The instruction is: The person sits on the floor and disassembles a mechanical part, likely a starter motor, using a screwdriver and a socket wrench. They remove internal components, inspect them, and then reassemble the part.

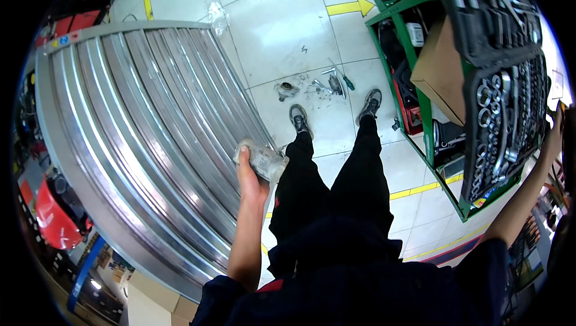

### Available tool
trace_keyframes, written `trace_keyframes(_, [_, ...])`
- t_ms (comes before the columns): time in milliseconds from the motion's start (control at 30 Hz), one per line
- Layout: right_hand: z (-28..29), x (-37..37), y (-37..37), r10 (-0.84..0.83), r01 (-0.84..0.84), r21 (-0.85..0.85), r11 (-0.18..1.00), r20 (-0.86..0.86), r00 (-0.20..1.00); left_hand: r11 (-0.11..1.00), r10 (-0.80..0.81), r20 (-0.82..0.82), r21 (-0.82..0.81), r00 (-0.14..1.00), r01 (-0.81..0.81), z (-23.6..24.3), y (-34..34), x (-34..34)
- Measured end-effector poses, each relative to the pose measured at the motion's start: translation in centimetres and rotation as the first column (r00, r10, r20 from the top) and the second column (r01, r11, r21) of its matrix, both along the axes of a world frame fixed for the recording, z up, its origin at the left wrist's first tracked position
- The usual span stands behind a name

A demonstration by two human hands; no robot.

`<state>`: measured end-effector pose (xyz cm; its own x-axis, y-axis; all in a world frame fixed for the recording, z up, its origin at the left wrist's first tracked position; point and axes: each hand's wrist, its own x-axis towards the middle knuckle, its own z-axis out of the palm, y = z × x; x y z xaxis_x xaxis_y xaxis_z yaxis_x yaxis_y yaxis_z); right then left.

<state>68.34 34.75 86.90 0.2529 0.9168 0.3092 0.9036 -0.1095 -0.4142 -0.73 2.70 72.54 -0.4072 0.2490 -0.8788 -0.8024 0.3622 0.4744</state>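
My left hand [249, 173] is closed round a greyish part wrapped in cloudy plastic [268, 162], with the thumb on its near side. It is held in front of my left thigh, beside the edge of a ribbed metal platform [153, 134]. What lies inside the wrap cannot be made out. My right hand [558, 125] reaches to the far right rim, by the outer edge of an opened black tool case [474, 140]. Its fingers are dark and mostly hidden there. Sockets and wrenches [493, 101] fill the case.
The case rests on a green metal cart [427, 116] beside a cardboard box [441, 68]. On the floor ahead of my feet lie a green-handled screwdriver [348, 83], several metal tools [333, 83] and a small dark part on plastic [287, 88]. Something red [55, 215] stands left.
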Motion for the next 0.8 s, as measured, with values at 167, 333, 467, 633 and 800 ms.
trace_keyframes(167, [-13.1, -25.8, -17.9, 0.501, -0.494, 0.113, 0.862, -0.340, 0.796, 0.994, -0.017, -0.139, -0.108, 0.990, 0.002, -7.4, -2.5, -3.6])
trace_keyframes(333, [-32.2, -34.9, -19.6, 0.279, -0.471, -0.473, 0.745, -0.419, 0.864, 0.998, 0.021, -0.257, -0.046, 0.966, -0.034, -21.3, -5.3, -8.6])
trace_keyframes(467, [-57.5, -34.0, -17.6, 0.439, -0.637, -0.556, 0.534, -0.462, 0.771, 1.000, -0.028, -0.565, -0.009, 0.824, 0.028, -38.4, -7.3, -12.5])
trace_keyframes(633, [-78.8, -38.5, -17.5, 0.877, -0.896, -0.386, 0.221, -0.323, 0.356, 0.973, 0.147, -0.479, 0.228, 0.865, -0.039, -54.6, -4.3, -15.7])
trace_keyframes(800, [-87.6, -43.4, -19.9, 0.955, -0.824, -0.531, 0.201, -0.083, 0.286, 0.911, 0.116, -0.496, 0.398, 0.861, 0.106, -64.6, 1.4, -12.4])
